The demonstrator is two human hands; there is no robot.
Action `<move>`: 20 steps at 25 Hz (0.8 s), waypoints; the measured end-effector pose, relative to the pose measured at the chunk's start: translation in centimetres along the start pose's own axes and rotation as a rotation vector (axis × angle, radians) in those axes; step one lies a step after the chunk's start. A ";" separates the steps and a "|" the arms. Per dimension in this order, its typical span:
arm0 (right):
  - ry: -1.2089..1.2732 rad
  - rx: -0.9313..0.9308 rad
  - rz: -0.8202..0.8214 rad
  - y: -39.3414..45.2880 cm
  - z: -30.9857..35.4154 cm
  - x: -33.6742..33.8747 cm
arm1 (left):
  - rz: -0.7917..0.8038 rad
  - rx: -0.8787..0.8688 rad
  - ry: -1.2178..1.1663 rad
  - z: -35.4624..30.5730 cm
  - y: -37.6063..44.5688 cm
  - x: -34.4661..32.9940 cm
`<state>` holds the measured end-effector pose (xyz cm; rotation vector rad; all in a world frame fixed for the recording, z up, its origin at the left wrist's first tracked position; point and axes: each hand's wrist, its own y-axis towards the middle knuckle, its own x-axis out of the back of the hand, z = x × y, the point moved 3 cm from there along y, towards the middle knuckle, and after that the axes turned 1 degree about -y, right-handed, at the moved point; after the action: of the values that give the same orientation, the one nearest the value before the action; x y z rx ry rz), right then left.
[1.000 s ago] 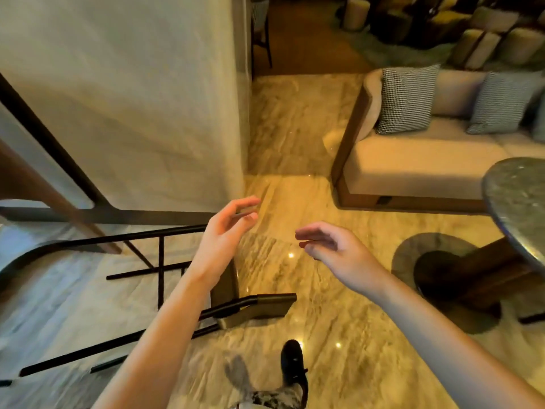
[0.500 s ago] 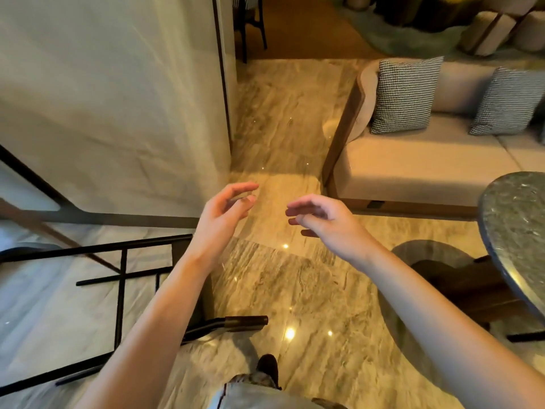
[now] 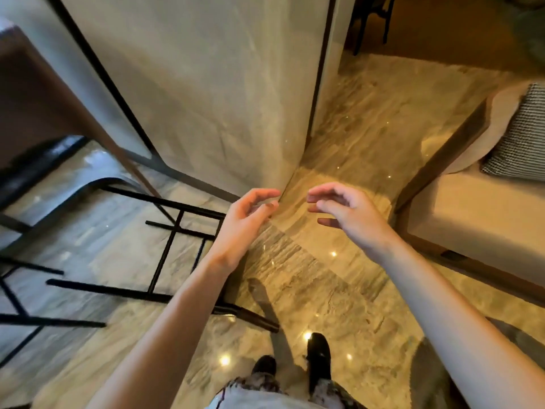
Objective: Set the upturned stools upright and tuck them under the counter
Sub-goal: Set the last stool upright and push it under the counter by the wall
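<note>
Both arms reach forward from the bottom of the frame, forearms bare. The left hand (image 3: 246, 224) hangs mid-frame with fingers loosely curved and parted, holding nothing. The right hand (image 3: 348, 215) is level with it just to the right, palm down, fingers relaxed and slightly bent, also empty. Below and left of the left hand a stool (image 3: 165, 249) lies on its side on the marble floor (image 3: 339, 290), black legs pointing left. The counter (image 3: 206, 93) fills the upper left. A sofa (image 3: 483, 214) sits at the right edge.
</note>
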<state>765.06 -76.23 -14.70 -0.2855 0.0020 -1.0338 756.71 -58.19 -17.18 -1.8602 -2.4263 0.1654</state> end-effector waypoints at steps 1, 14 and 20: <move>0.009 -0.004 0.029 1.1 0.0 0.8 | -0.069 0.030 -0.010 0.4 0.1 -0.6; -0.034 -0.307 0.297 12.5 -17.4 -2.4 | -0.497 0.349 0.051 14.4 0.7 -2.6; -0.025 -0.435 0.273 14.1 -28.3 -7.1 | -0.630 0.519 0.120 26.5 -0.7 0.0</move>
<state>769.54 -70.05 -46.16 -0.6742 0.2401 -0.7497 752.64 -59.37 -43.34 -0.8344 -2.4345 0.5489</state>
